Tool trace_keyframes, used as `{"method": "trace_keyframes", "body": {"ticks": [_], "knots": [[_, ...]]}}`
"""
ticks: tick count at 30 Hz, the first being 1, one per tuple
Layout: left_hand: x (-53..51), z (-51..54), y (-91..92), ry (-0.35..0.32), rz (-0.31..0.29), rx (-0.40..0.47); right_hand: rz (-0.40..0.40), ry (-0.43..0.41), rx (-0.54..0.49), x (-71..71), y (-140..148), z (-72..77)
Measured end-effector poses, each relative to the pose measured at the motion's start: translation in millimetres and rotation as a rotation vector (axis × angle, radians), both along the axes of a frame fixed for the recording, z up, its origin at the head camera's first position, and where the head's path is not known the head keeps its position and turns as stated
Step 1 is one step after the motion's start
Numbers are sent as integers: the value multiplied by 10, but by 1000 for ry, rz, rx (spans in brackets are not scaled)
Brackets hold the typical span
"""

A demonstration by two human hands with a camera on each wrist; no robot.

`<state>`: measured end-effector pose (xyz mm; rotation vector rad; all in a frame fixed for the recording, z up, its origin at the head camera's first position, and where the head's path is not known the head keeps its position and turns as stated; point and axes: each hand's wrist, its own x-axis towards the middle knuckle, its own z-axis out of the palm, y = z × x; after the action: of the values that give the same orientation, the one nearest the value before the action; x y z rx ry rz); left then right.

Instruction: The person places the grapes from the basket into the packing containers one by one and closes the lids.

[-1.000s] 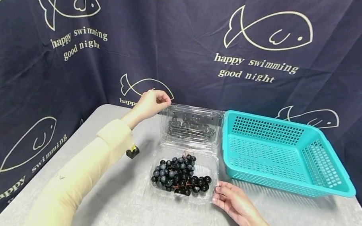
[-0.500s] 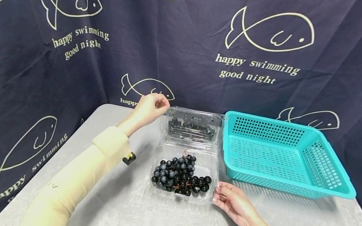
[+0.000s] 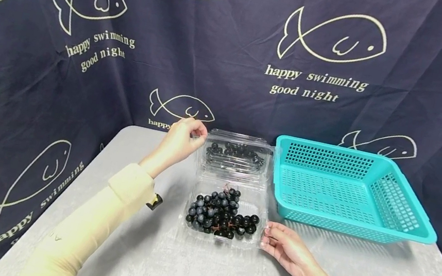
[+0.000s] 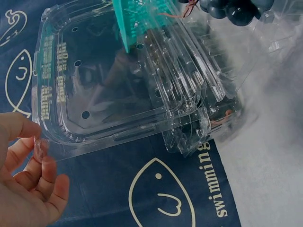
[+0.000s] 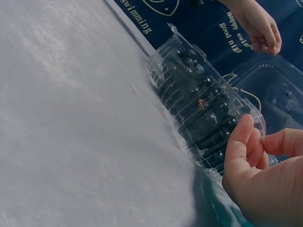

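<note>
A clear plastic clamshell (image 3: 252,202) lies unfolded on the table with bunches of dark grapes (image 3: 212,211) in its base. My left hand (image 3: 177,144) pinches the far left corner of its raised lid (image 4: 113,90), between thumb and fingers in the left wrist view. At the base's near right corner, my right hand (image 3: 288,251) pinches the rim, with the thumb on one side in the right wrist view. Through the lid I see more dark grapes (image 3: 234,151), apparently in a second clear container (image 3: 239,136) behind it.
A turquoise perforated basket (image 3: 336,222) stands right of the clamshell, close to its lid. The grey table (image 3: 167,266) ends at a dark blue curtain (image 3: 231,80) printed with fish and lettering, just behind the containers.
My left hand has come slightly lower in the head view, and the lid's far edge with it. The rear container's top now shows above that edge. My right hand stays in place.
</note>
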<state>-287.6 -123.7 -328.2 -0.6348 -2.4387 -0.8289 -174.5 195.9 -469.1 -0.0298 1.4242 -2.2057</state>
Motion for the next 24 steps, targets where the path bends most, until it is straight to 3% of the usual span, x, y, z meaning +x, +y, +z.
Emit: {"method": "trace_keyframes", "body": {"ticks": [14, 24], "knots": [[253, -69, 33, 80, -11, -23, 15, 15, 1, -20, 8, -20], [373, -125, 31, 51, -15, -18, 29, 5, -6, -8, 22, -21]]}}
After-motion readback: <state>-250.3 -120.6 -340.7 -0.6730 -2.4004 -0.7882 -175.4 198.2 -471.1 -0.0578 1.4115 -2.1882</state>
